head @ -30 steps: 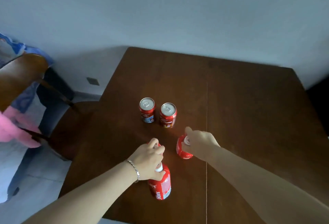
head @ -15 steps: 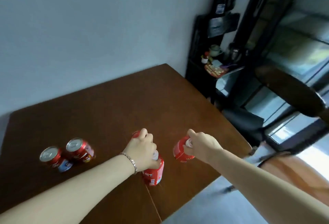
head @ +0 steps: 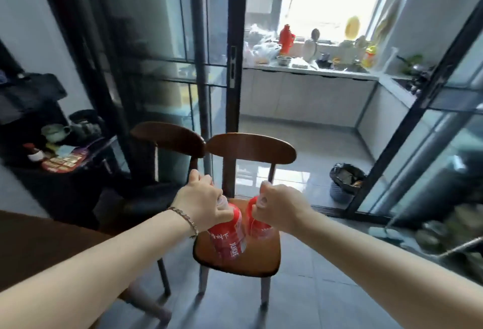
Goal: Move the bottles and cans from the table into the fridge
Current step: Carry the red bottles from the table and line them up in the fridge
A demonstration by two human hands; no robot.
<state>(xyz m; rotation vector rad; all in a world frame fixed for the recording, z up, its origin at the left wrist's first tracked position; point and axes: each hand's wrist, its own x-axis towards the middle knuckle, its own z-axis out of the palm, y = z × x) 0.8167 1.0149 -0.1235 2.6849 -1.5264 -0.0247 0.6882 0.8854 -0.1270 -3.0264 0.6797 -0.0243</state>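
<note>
Head view: the left hand point(head: 202, 203) has its fingers curled round the neck of a red juice bottle point(head: 230, 240), and the right hand point(head: 277, 206) grips a second bottle point(head: 261, 226) likewise. Both bottles hang just beside each other above a chair point(head: 251, 148), off the table point(head: 39, 245) (no fridge in sight). Held only by the necks, they will likely swing, so I'd grip firmly and steer round the chair.

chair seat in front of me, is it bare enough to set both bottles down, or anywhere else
The wooden chair seat looks bare, seen below the left-hand bottle and right-hand bottle. The table corner at lower left is also bare. Crowded: the dark side stand with its teapot, and the kitchen counter.
</note>
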